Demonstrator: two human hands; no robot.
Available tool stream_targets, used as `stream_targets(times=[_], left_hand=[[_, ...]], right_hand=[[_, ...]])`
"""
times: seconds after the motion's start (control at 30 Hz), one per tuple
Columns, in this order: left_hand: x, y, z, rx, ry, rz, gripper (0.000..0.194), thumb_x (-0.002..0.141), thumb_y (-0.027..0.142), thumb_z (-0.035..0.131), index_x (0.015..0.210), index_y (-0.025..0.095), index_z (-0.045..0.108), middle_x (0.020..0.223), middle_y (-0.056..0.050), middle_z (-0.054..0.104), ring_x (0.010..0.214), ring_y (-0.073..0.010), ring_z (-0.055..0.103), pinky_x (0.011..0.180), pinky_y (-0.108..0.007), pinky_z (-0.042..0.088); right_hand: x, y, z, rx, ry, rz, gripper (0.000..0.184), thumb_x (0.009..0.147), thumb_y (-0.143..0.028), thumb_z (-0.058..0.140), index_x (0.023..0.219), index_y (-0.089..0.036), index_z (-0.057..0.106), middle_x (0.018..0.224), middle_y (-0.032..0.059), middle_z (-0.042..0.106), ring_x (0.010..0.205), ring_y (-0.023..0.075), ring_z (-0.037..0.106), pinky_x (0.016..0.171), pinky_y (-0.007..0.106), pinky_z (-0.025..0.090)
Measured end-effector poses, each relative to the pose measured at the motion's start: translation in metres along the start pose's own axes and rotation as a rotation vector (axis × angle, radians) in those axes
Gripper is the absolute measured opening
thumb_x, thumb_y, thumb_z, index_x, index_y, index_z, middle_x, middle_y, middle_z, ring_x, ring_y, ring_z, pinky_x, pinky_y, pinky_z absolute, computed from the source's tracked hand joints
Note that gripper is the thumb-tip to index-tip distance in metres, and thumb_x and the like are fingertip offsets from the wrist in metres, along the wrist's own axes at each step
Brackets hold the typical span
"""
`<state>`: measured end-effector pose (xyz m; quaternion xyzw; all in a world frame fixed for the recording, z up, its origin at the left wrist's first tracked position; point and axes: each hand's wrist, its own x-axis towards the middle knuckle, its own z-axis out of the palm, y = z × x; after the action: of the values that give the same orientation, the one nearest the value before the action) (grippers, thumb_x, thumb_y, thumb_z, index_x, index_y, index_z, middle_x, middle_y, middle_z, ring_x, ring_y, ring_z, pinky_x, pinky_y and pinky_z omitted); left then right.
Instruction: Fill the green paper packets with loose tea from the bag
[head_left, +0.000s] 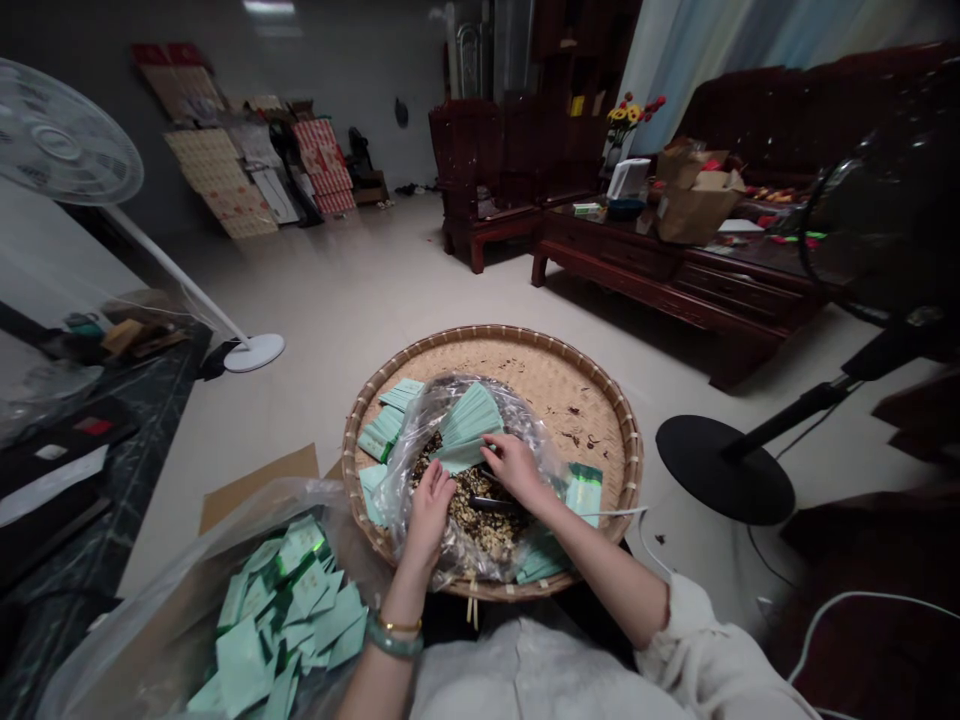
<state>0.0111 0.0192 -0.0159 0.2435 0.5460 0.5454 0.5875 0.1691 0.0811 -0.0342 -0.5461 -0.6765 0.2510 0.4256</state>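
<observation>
A round woven bamboo tray (570,400) sits on the floor in front of me, holding a clear plastic bag (420,470) of dried herb mix (480,510). My left hand (429,515) rests in the mix at the bag's mouth and seems to hold nothing. My right hand (517,470) lies over a black scoop-like tool (491,503), and its fingertips nearly touch a stack of pale green sachets (469,425). Whether that hand grips the tool is hidden. More green sachets (289,620) fill an open plastic bag at lower left.
A black marble-topped counter (97,470) runs along the left. A white fan stand (253,352) stands beyond the tray, and a black fan base (724,470) stands to the right. A white cable (652,535) crosses near the tray's right rim. Carved wooden furniture stands farther back.
</observation>
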Motion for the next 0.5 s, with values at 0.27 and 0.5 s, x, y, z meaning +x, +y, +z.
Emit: stream_targets(times=[0.27,0.5], left_hand=[[0.003,-0.003,-0.002,-0.001,-0.002,0.023,0.060,0.076,0.014,0.065,0.133,0.019,0.045,0.147,-0.017,0.035,0.131,-0.0254,0.041,0.109,-0.038,0.031],[0.001,-0.002,-0.003,0.023,-0.033,0.016,0.060,0.078,0.016,0.064,0.134,0.019,0.043,0.149,-0.016,0.032,0.133,-0.0243,0.038,0.109,-0.035,0.031]], right_hand=[[-0.012,-0.003,-0.002,0.041,0.059,-0.086,0.026,0.083,-0.018,0.052,0.101,-0.020,0.069,0.099,0.0090,0.069,0.091,0.0213,0.064,0.082,0.036,0.051],[-0.011,-0.006,0.000,0.095,0.061,-0.053,0.030,0.081,-0.017,0.051,0.108,-0.019,0.066,0.094,0.0086,0.069,0.083,0.0194,0.065,0.078,0.033,0.053]])
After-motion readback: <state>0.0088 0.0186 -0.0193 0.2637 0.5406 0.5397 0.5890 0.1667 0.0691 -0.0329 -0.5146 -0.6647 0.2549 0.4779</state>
